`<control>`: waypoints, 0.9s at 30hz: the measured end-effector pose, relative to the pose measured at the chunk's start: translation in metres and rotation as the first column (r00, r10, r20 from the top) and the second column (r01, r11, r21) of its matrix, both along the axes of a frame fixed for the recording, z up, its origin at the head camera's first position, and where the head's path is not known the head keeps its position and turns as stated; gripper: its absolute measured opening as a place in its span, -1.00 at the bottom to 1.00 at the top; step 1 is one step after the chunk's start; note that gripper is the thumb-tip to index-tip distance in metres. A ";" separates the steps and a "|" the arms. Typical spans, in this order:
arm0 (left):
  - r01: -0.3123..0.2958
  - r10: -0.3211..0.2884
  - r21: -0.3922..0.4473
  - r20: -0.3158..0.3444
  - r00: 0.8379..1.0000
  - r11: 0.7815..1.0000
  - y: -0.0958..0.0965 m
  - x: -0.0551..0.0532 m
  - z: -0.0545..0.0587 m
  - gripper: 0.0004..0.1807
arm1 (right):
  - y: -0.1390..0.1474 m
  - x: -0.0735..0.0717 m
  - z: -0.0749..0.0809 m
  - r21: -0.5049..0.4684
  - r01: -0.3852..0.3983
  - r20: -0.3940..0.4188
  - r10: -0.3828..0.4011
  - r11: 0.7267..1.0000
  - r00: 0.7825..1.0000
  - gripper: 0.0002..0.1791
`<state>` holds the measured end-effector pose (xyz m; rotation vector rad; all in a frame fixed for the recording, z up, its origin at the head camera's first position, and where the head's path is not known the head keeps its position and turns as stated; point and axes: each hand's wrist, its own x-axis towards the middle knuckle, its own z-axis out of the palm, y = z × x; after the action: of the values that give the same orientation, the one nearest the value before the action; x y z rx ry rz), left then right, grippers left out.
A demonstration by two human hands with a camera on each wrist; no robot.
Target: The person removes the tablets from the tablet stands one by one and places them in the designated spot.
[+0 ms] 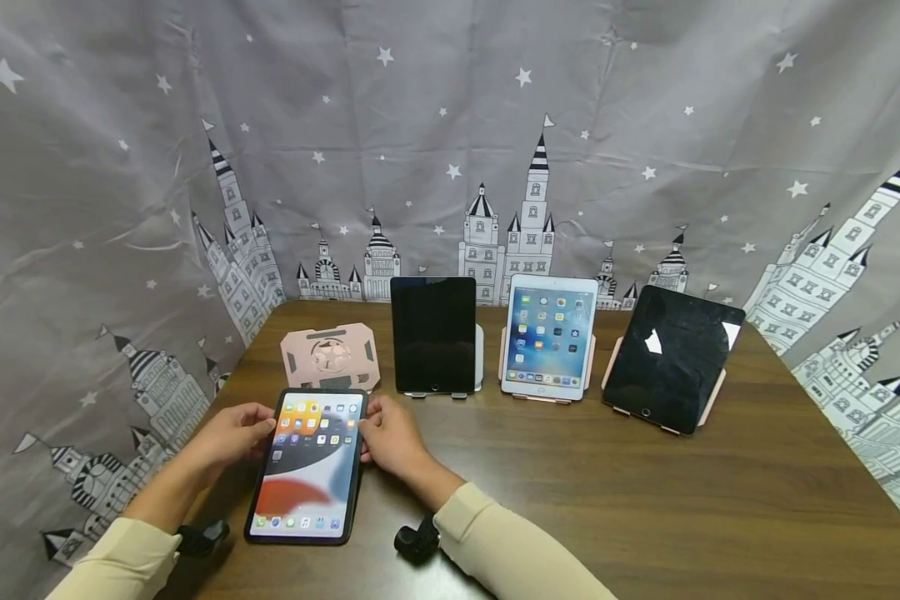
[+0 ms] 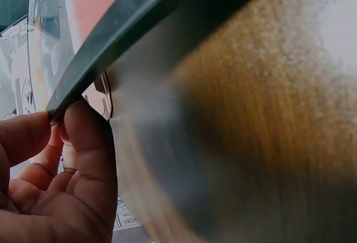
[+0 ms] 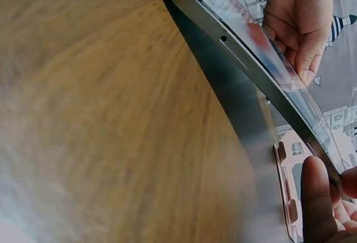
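A tablet (image 1: 306, 467) with a lit screen of app icons leans at the left front, its far end raised above the wood. My left hand (image 1: 228, 437) pinches its left edge near the far end; in the left wrist view the thumb and index finger (image 2: 89, 137) grip the dark rim. On the opposite edge my right hand (image 1: 393, 437) pinches it likewise, the fingertips close together in the right wrist view. Just behind the tablet sits a pink tablet stand (image 1: 332, 357) with a round cutout, its front partly hidden.
Along the back stand a dark tablet (image 1: 433, 333) on a light stand, a white tablet (image 1: 549, 333) with a lit screen on a pink stand, and a black tablet (image 1: 671, 358) tilted on another pink stand. A grey castle-print curtain (image 1: 450, 125) hangs behind the wooden table (image 1: 570, 492).
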<state>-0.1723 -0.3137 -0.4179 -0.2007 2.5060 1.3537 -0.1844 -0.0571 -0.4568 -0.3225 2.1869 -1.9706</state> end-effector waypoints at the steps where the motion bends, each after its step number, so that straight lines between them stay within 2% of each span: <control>1: -0.001 0.001 0.002 0.004 1.000 1.000 0.000 0.000 -0.001 -0.70 | 0.000 0.001 0.000 0.004 0.002 0.009 -0.002 1.000 1.000 -0.90; 8: 0.023 -0.024 0.025 0.058 0.998 0.999 -0.005 0.000 -0.006 -0.74 | -0.003 0.004 -0.004 0.011 -0.001 0.067 0.000 1.000 0.998 -0.91; 17: 0.029 -0.030 0.007 0.116 0.993 1.000 -0.009 -0.005 -0.018 -0.77 | -0.005 0.004 -0.010 0.052 0.003 0.138 -0.010 0.999 0.990 -0.90; 24: -0.002 -0.001 0.019 0.154 0.988 1.000 -0.007 -0.006 -0.019 -0.77 | -0.002 0.002 -0.007 0.122 -0.037 0.138 0.020 0.992 0.990 -0.82; 27: 0.016 -0.016 0.002 0.150 0.989 1.000 -0.007 -0.006 -0.019 -0.79 | 0.000 0.001 -0.003 0.123 -0.073 0.170 0.051 0.990 0.984 -0.79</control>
<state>-0.1784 -0.3205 -0.4367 -0.2715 2.3777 1.2831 -0.1836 -0.0568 -0.4603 -0.1966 2.1575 -1.7461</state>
